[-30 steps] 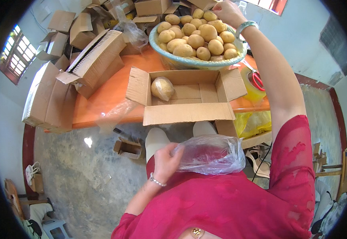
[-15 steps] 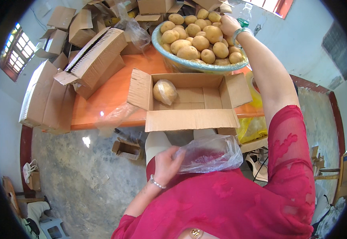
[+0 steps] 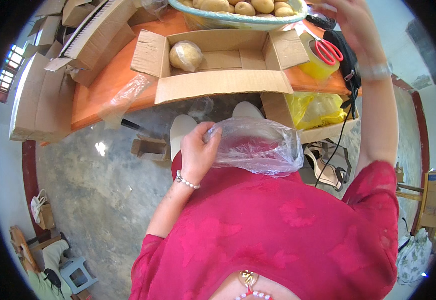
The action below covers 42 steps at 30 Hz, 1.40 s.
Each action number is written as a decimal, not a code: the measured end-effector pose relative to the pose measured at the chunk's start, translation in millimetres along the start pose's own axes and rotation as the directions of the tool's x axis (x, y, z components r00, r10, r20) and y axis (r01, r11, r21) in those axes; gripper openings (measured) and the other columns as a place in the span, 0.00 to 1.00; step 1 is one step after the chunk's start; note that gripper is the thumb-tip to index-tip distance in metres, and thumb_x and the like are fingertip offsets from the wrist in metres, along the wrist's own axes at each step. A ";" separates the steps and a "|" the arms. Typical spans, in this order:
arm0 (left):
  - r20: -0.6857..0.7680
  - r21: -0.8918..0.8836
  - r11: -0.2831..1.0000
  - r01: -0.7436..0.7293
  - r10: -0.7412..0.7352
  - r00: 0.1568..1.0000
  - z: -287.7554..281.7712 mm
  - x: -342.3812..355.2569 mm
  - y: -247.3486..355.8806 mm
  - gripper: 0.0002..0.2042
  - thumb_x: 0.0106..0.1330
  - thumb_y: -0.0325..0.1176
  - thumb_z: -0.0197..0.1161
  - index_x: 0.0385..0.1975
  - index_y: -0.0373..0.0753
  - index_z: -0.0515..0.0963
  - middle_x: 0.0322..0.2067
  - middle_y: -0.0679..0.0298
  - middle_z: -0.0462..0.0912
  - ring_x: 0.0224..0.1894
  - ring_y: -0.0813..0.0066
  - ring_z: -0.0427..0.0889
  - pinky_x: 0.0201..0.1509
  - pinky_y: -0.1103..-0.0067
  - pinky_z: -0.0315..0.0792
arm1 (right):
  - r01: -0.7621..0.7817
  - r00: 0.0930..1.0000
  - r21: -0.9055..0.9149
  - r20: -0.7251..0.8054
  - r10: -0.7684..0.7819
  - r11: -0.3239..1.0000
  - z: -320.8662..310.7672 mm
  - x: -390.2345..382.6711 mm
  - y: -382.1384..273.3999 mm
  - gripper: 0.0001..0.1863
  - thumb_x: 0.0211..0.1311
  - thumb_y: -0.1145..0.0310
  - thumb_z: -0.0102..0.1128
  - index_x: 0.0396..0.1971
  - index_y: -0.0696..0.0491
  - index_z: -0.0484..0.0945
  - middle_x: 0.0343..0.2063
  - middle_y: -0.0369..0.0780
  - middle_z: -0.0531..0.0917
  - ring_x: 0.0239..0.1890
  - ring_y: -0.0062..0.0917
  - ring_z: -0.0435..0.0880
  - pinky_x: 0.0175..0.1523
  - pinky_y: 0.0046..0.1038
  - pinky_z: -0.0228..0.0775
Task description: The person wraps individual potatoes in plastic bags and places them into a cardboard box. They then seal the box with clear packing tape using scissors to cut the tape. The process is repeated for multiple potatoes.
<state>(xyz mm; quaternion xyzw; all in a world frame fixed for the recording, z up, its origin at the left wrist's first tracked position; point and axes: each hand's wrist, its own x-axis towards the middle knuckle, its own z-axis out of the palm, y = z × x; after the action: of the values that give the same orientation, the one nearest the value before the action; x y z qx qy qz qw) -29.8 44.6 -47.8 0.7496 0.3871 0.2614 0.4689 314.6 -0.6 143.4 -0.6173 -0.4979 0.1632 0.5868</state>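
My left hand (image 3: 200, 150) pinches the edge of a clear plastic bag (image 3: 263, 152), whose mouth is spread above my lap. At the top right, my right hand (image 3: 350, 22) is raised beside a blue-rimmed basin (image 3: 248, 21) heaped with potatoes (image 3: 245, 8). Motion blur and the frame's edge obscure its fingers, so I cannot make out whether anything is in them. An open cardboard box (image 3: 223, 87) sits at the table's front edge, flaps folded out. Inside, toward its left end, lies one potato wrapped in clear plastic (image 3: 186, 56).
Red-handled scissors (image 3: 329, 52) rest on a yellow object (image 3: 318, 67), next to a black bag (image 3: 347, 65). Cardboard boxes (image 3: 43, 100) crowd the left of the orange table (image 3: 98, 102). Below it, a carton holds yellow plastic bags (image 3: 315, 112); a small box (image 3: 149, 147) lies on the floor.
My right hand has left the potatoes and swung right and toward me. The view has tilted down, so the table and basin sit higher. My left hand keeps its hold on the bag.
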 end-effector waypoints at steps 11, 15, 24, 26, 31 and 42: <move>0.093 -0.010 0.998 -0.069 0.070 0.993 17.8 -9.9 17.8 0.10 0.62 0.34 0.62 0.36 0.33 0.80 0.23 0.53 0.81 0.24 0.70 0.81 0.29 0.77 0.72 | -0.667 0.682 0.061 0.449 0.577 0.742 113.1 -232.5 39.0 0.18 0.61 0.71 0.59 0.49 0.63 0.76 0.38 0.42 0.84 0.36 0.23 0.82 0.44 0.23 0.74; 0.374 -0.101 0.936 -0.338 0.350 0.859 18.6 -31.8 26.2 0.09 0.61 0.32 0.65 0.37 0.36 0.81 0.24 0.64 0.82 0.25 0.82 0.77 0.30 0.80 0.72 | -0.655 0.730 0.541 0.272 0.626 0.528 138.7 -250.6 120.5 0.09 0.63 0.71 0.58 0.41 0.59 0.76 0.32 0.39 0.81 0.30 0.21 0.80 0.32 0.23 0.74; 0.131 0.165 0.678 -0.717 0.705 0.697 -14.6 -22.6 57.3 0.08 0.58 0.28 0.64 0.37 0.38 0.82 0.44 0.58 0.80 0.44 0.62 0.79 0.47 0.73 0.74 | -0.525 0.756 0.769 0.224 0.615 0.364 155.7 -227.8 106.1 0.09 0.64 0.68 0.58 0.40 0.55 0.74 0.33 0.39 0.79 0.30 0.26 0.80 0.31 0.26 0.74; -0.012 0.165 0.775 -0.610 0.619 0.785 -8.0 -9.5 47.8 0.09 0.62 0.27 0.60 0.41 0.36 0.81 0.47 0.55 0.79 0.48 0.61 0.78 0.52 0.73 0.72 | -0.508 0.773 0.785 0.232 0.591 0.356 156.7 -227.5 100.1 0.11 0.63 0.68 0.59 0.42 0.55 0.74 0.35 0.39 0.79 0.33 0.25 0.80 0.33 0.25 0.74; 0.062 -0.100 0.920 -0.379 0.386 0.920 32.1 2.2 22.9 0.13 0.67 0.26 0.54 0.51 0.34 0.76 0.57 0.51 0.71 0.61 0.61 0.70 0.63 0.75 0.63 | -0.469 0.823 0.780 0.216 0.526 0.414 164.5 -234.3 94.8 0.17 0.62 0.70 0.61 0.50 0.55 0.73 0.40 0.37 0.79 0.39 0.21 0.79 0.39 0.23 0.75; 0.177 -0.261 0.920 -0.292 0.343 0.922 41.7 -8.4 17.8 0.23 0.59 0.20 0.62 0.56 0.37 0.72 0.63 0.53 0.62 0.64 0.62 0.65 0.64 0.76 0.63 | -0.449 0.842 0.804 0.233 0.487 0.390 163.0 -238.6 88.6 0.15 0.61 0.72 0.60 0.48 0.58 0.75 0.41 0.39 0.80 0.39 0.22 0.80 0.42 0.23 0.76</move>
<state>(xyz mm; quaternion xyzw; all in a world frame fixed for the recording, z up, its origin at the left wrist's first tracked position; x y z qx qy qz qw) 2.9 12.1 -49.5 0.7677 0.1727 0.2930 0.5432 116.4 -85.0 -68.6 -0.3785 -0.1522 0.5250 0.7469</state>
